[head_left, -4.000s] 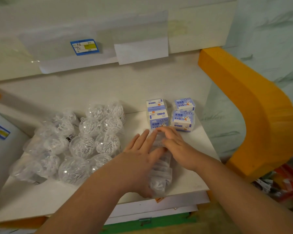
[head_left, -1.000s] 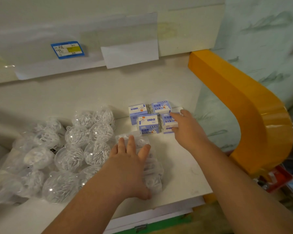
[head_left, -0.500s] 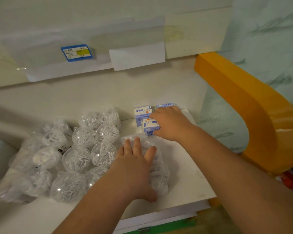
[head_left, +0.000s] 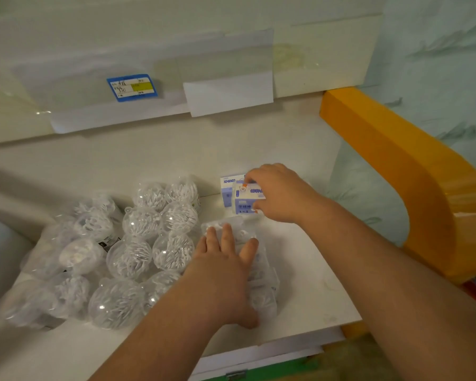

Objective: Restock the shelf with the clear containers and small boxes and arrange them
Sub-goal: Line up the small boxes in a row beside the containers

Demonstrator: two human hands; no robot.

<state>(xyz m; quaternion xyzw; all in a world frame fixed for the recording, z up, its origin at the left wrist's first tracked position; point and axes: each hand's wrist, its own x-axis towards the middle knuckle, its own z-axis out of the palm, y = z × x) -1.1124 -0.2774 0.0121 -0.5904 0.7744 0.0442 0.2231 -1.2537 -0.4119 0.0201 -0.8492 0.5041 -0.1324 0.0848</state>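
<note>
Boxes first: my right hand [head_left: 279, 192] has its grip curled round a small box [head_left: 246, 198] at the shelf [head_left: 308, 259] back; my left hand [head_left: 226, 266] rests flat on clear containers [head_left: 261, 279] nearer the front. I'd seat the box squarely beside its neighbour.

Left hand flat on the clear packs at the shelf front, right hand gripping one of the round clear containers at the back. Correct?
Not quite. The head view shows the right hand gripping a small blue and white box at the back of the shelf, not a round container. The round clear containers lie untouched to the left. The left hand does lie flat on the clear packs.
</note>
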